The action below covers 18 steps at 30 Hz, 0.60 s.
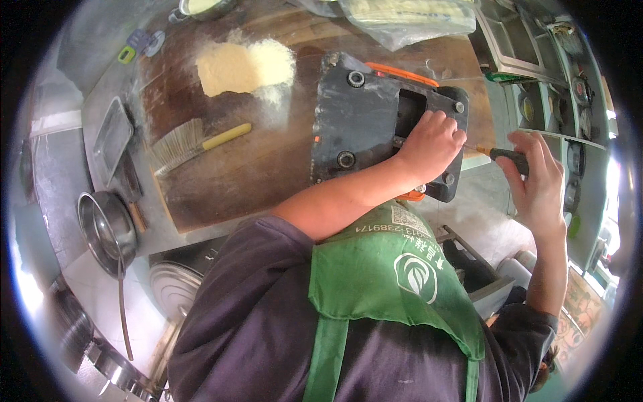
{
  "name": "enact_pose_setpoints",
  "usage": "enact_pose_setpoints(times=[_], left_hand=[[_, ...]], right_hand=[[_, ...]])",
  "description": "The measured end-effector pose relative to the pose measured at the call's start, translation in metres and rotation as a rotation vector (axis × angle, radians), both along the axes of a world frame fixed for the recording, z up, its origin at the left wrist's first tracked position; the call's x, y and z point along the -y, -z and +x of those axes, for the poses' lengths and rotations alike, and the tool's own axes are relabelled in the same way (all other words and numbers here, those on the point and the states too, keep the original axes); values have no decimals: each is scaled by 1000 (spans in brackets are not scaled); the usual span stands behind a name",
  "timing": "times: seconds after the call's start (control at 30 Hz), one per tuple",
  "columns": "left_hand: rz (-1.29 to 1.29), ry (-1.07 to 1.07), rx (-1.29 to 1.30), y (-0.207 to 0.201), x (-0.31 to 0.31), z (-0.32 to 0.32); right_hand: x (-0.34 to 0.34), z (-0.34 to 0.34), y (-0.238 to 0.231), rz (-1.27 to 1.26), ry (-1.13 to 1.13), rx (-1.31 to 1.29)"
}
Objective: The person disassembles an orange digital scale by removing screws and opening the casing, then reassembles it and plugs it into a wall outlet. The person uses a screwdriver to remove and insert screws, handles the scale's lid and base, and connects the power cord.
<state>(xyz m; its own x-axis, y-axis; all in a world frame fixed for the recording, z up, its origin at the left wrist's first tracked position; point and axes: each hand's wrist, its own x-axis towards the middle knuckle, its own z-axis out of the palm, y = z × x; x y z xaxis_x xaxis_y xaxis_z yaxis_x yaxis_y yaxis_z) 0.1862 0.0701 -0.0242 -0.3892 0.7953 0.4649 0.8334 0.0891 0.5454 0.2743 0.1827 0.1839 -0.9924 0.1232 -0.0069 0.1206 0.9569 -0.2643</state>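
Observation:
A black plastic device [358,110] with orange side rails lies underside up on the wooden board, its round feet showing and a rectangular recess [410,110] open in it. My left hand [434,144] is closed on the device beside that recess, fingers curled under and partly hidden. In my right hand [539,174] is a screwdriver [507,158] with a dark handle and an orange section towards its shaft. The screwdriver points left at the device's right edge, close to my left knuckles. Its tip cannot be made out.
Pale flour or meal [244,67] is heaped at the far left of the board. A bench brush [194,142] lies nearer. Beyond the device is a plastic bag [415,20]. At left stand a metal tray [112,141] and a metal bowl [107,231]. Shelves [536,100] line the right.

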Motion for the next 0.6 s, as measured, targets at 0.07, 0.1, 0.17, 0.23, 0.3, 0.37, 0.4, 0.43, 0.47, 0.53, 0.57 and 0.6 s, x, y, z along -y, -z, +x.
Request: enact_pose_setpoints(times=[0.07,0.1,0.17,0.23,0.3,0.37,0.4,0.43,0.47,0.53,0.57,0.6], left_hand=[[7,3,13,0,1,0],[14,0,21,0,1,0],[7,-3,13,0,1,0],[2,5,10,0,0,-1],[0,15,10,1,0,0],[8,23,14,3,0,-1],[27,18,17,3,0,0],[7,32,20,4,0,0],[0,37,18,3,0,0],[-7,47,33,0,1,-1],[-6,52,46,-4,3,-1],[-29,60,63,-8,5,-4]], right_hand=[[0,1,0,76,-34,-62],[0,1,0,35,-42,-29],[0,2,-2,-54,10,62],[0,3,-2,17,55,103],[2,5,-3,69,15,52],[3,5,-4,134,-61,-30],[4,5,-4,82,-85,-49],[6,5,-4,41,-39,-9],[7,4,-3,-17,8,30],[9,2,-2,31,45,9],[9,1,-2,35,69,21],[9,1,-2,58,18,-15]])
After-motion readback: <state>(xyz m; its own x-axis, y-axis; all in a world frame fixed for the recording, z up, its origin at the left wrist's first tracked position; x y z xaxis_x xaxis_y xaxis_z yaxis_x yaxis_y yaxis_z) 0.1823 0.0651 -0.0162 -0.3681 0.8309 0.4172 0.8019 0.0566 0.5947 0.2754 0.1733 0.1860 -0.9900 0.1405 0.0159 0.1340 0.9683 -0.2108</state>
